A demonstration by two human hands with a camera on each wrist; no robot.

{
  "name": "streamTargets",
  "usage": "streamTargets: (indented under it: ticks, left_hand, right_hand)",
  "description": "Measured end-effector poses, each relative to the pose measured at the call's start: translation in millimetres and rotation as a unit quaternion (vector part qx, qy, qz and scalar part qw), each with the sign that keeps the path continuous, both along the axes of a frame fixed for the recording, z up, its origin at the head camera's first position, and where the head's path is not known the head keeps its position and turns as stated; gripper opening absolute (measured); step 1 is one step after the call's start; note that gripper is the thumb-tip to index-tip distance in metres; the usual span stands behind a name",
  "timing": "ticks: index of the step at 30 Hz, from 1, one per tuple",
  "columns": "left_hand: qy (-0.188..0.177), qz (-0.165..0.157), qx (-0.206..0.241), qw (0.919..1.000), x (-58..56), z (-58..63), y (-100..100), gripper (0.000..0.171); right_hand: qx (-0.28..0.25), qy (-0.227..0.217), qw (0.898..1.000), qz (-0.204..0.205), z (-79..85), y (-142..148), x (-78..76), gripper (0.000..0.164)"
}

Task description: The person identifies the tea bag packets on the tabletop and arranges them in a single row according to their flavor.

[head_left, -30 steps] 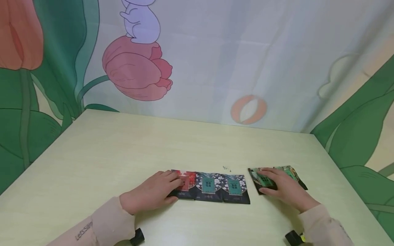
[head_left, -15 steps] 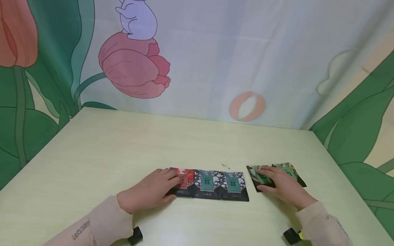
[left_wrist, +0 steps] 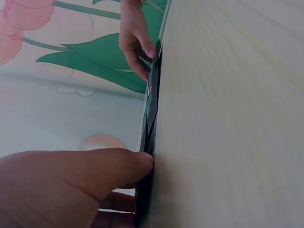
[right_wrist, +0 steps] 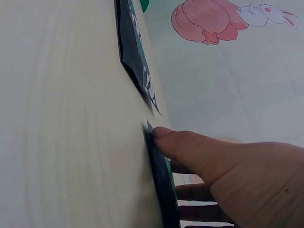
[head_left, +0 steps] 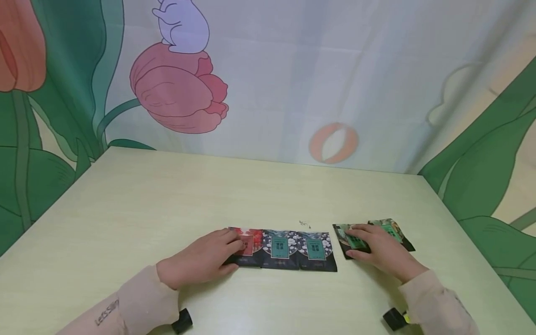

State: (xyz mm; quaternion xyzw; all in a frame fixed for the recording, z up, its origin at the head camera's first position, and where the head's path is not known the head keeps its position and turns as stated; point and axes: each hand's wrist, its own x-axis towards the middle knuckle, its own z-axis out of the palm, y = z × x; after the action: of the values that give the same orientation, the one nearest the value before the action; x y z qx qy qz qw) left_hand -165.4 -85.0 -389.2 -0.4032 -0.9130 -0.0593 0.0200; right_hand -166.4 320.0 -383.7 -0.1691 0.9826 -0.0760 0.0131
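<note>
Three dark packets lie edge to edge in a row on the table in the head view: a red-patterned packet on the left, then a white-flowered packet with a teal label and a matching flowered packet. My left hand rests on the red packet's left part, thumb at its near edge. Right of the row lie two green-labelled packets. My right hand rests on the nearer green packet, partly hiding it, its thumb touching the edge. The other green packet lies tilted beyond that hand.
The pale table runs back to a printed curtain. A small dark mark shows on the tabletop behind the row. Black devices are worn at both wrists. A narrow gap separates the row from the green packets.
The view has shifted slightly, so everything sits a little further left and up in it. Both hands stay on the same packets, and the packets keep their places.
</note>
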Motion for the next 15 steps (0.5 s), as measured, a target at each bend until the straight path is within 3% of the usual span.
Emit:
streamTargets:
  ticks: [15]
  left_hand:
    - [0.012, -0.009, 0.001, 0.9999, -2.8, -1.6, -1.6, 0.037]
  right_hand:
    - [0.009, -0.001, 1.0, -0.009, 1.1, -5.9, 1.8, 0.055]
